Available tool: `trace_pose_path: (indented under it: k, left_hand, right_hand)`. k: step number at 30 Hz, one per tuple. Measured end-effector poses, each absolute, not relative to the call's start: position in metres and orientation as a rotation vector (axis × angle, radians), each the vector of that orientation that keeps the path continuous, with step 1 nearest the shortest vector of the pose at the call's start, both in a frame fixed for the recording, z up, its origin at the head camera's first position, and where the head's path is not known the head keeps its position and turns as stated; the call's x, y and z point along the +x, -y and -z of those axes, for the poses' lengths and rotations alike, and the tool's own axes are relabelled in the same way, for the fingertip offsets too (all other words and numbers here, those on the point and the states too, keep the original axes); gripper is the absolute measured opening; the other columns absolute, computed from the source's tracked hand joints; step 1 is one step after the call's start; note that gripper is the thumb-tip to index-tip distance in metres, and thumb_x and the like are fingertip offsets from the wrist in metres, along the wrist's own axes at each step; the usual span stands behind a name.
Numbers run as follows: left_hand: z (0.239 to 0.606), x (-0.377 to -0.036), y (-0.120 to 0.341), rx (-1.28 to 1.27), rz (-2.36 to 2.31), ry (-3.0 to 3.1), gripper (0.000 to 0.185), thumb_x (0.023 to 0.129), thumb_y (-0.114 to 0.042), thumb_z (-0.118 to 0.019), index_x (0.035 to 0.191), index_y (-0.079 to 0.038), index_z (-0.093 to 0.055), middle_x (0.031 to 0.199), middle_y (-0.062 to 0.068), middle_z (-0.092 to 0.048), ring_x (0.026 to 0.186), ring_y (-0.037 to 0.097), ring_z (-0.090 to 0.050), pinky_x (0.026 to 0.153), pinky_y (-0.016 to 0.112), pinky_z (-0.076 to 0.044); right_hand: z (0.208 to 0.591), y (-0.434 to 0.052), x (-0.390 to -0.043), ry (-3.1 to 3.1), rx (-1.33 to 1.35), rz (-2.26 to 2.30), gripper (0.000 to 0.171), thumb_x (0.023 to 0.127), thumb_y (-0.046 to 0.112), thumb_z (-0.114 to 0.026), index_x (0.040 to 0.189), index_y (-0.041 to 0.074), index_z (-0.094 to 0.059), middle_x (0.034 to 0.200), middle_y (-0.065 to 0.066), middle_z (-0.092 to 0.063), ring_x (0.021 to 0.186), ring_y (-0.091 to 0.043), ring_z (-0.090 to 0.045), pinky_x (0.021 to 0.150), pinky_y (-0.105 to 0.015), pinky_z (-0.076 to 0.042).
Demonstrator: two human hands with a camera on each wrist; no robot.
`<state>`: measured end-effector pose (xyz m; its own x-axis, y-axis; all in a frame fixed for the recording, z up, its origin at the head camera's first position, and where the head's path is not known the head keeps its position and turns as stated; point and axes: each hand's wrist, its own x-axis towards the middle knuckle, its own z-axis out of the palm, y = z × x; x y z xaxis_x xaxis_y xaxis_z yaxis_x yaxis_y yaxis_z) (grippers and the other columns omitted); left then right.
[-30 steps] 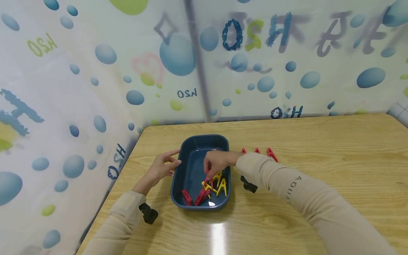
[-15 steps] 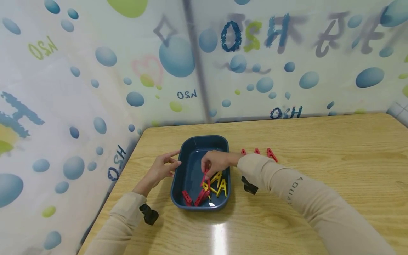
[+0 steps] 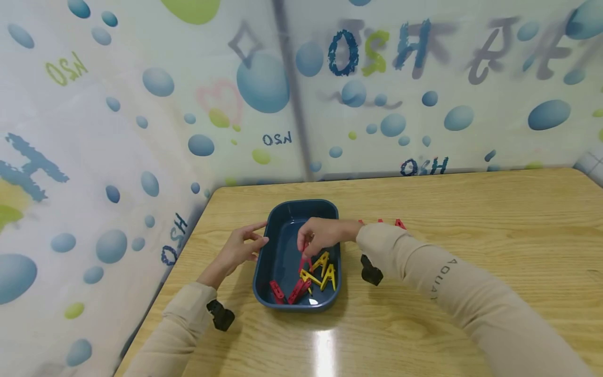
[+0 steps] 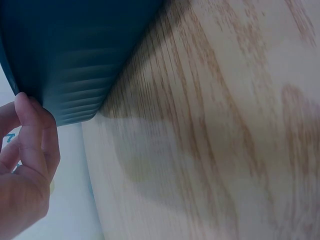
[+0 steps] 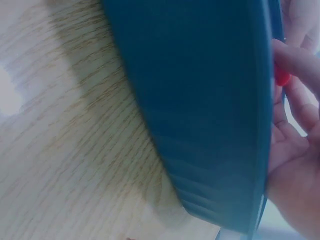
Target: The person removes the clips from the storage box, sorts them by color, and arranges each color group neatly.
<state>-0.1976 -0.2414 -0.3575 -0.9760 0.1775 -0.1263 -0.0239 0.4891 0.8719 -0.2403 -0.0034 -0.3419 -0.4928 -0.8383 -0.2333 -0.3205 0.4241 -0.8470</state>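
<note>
A dark blue tray (image 3: 265, 298) with rounded corners stands on the table. My left hand (image 3: 237, 248) is at its left side, fingers spread and fingertips at the rim; the left wrist view shows the fingertips (image 4: 24, 102) against the tray's edge. Reaching over the right wall, my right hand (image 3: 322, 233) pinches a red clothespin (image 3: 303, 263) inside the tray. In the right wrist view a bit of that red clothespin (image 5: 282, 76) shows by the thumb. Below lie several yellow clothespins (image 3: 329, 276), and two red ones (image 3: 277, 291) are near the front wall.
Beyond my right forearm, a row of three red clothespins (image 3: 400, 224) lies on the wooden table (image 3: 471, 209), partly covered by the sleeve. Patterned sheeting (image 3: 367, 120) rises behind the table and along its left side.
My right hand has drawn the red clothespin slightly up and back from the yellow ones. The right forearm has shifted a little right, covering more of the red row. My left hand stays put.
</note>
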Motion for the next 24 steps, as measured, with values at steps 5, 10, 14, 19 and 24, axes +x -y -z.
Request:
trace_pose_path:
  k: [5, 10, 14, 19, 24]
  left_hand:
    - [0.357, -0.197, 0.241, 0.153, -1.492, -2.527, 0.047, 0.088, -0.012, -0.055, 0.133, -0.009, -0.041, 0.094, 0.017, -0.055, 0.067, 0.017, -0.057, 0.056, 0.034, -0.050]
    - [0.357, -0.197, 0.242, 0.145, -1.491, -2.523, 0.047, 0.088, -0.012, -0.055, 0.133, -0.009, -0.042, 0.094, 0.017, -0.054, 0.067, 0.017, -0.058, 0.054, 0.029, -0.050]
    - [0.358, -0.197, 0.242, 0.135, -1.491, -2.521, 0.047, 0.088, -0.013, -0.055, 0.133, -0.008, -0.042, 0.094, 0.017, -0.054, 0.067, 0.017, -0.058, 0.054, 0.028, -0.050]
    - [0.359, -0.198, 0.242, 0.131, -1.491, -2.523, 0.047, 0.088, -0.013, -0.055, 0.133, -0.009, -0.042, 0.094, 0.017, -0.054, 0.066, 0.017, -0.057, 0.055, 0.032, -0.050]
    - [0.357, -0.198, 0.242, 0.142, -1.490, -2.525, 0.047, 0.088, -0.012, -0.055, 0.133, -0.008, -0.041, 0.094, 0.018, -0.055, 0.066, 0.017, -0.058, 0.056, 0.035, -0.051]
  right_hand:
    - [0.337, -0.001, -0.237, -1.950, -0.821, 1.184, 0.013, 0.080, 0.000, -0.062, 0.091, -0.005, -0.057, 0.084, -0.008, -0.059, 0.078, -0.016, -0.061, 0.071, -0.031, -0.050]
    - [0.333, -0.007, -0.233, -1.942, -0.758, 1.295, 0.021, 0.080, 0.002, -0.063, 0.097, -0.009, -0.055, 0.087, -0.009, -0.057, 0.077, -0.016, -0.060, 0.075, -0.038, -0.049]
    - [0.329, -0.013, -0.229, -1.945, -0.724, 1.376, 0.021, 0.082, 0.003, -0.061, 0.099, -0.007, -0.056, 0.089, -0.010, -0.058, 0.078, -0.016, -0.061, 0.077, -0.040, -0.048]
    - [0.319, -0.028, -0.226, -2.009, -0.679, 1.411, 0.018, 0.084, 0.007, -0.060, 0.100, 0.000, -0.058, 0.093, -0.009, -0.058, 0.082, -0.017, -0.059, 0.077, -0.034, -0.049]
    - [0.309, -0.051, -0.227, -2.054, -0.599, 1.445, 0.023, 0.085, 0.009, -0.058, 0.105, -0.002, -0.057, 0.099, -0.011, -0.058, 0.087, -0.021, -0.059, 0.078, -0.034, -0.048]
